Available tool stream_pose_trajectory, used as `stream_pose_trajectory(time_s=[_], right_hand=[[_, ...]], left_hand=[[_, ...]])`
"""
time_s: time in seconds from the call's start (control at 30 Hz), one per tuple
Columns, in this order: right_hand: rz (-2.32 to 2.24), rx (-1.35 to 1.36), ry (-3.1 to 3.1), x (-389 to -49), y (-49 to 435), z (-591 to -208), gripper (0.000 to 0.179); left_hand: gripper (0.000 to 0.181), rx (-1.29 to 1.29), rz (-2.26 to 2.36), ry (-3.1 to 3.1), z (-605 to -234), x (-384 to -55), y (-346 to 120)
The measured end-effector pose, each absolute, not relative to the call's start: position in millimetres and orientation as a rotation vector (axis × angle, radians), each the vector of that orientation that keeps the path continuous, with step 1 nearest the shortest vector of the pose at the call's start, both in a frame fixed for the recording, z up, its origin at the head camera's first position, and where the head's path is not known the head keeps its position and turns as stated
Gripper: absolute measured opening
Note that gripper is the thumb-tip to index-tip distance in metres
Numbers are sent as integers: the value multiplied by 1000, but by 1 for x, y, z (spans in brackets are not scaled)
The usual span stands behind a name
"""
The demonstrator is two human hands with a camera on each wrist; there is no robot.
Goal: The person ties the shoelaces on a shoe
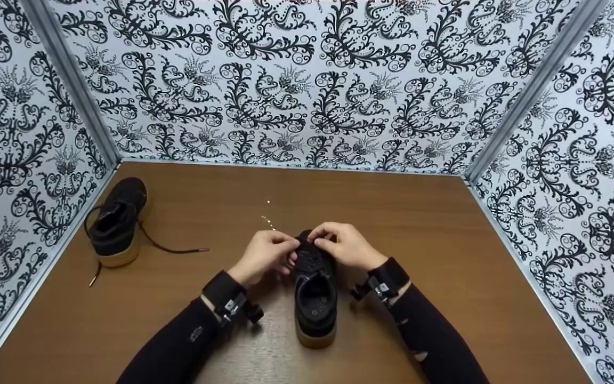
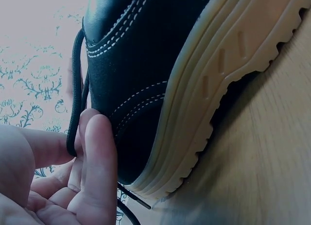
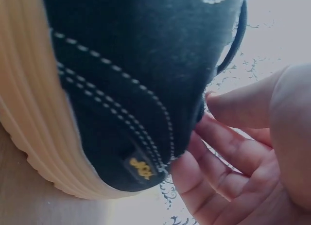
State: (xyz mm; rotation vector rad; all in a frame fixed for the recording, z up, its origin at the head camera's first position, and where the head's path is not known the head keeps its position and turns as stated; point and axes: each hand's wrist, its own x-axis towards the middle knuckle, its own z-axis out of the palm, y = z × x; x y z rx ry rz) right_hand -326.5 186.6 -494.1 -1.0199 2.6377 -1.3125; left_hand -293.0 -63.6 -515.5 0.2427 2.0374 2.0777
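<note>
A black shoe (image 1: pixel 315 324) with pale stitching and a tan sole (image 2: pixel 194 98) stands in front of me, heel toward me and toe pointing away. My left hand (image 1: pixel 267 253) is at the left of its front part. Between thumb and fingers it pinches a black shoelace (image 2: pixel 76 89), which loops up along the upper. On the opposite side, my right hand (image 1: pixel 349 248) has its thumb and fingertips at the lacing near the toe, pinching a dark bit of lace largely hidden by the shoe. More lace (image 3: pixel 238 40) arcs above that hand.
A second black shoe (image 1: pixel 118 224) stands at the back left, its loose lace (image 1: pixel 174 249) trailing over the brown table (image 1: pixel 419 213). Small bright specks (image 1: pixel 268 220) show beyond the near shoe. Patterned walls (image 1: pixel 285 80) enclose the table's back and sides.
</note>
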Motion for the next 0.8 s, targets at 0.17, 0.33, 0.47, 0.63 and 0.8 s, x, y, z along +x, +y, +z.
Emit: stream_pose_trajectory(time_s=[0.17,0.33,0.47,0.63,0.8], right_hand=[[-1281,-1049,2630,-324,190,-488,12],[-1236,-1103,2648,-319,193,-478,11],[-1210,-1200,2649,-315,195,-469,10],[-1140,-1384,2587,-309,195,-461,11],[-998,-1484,2519,-303,191,-459,14]], left_hand=[[23,243,2080,2042,-514,-294,-63],[23,239,2094,2018,-514,-295,-63],[24,239,2095,2030,-513,-295,-64],[23,243,2080,2044,-513,-295,-66],[23,247,2063,2052,-513,-295,-66]])
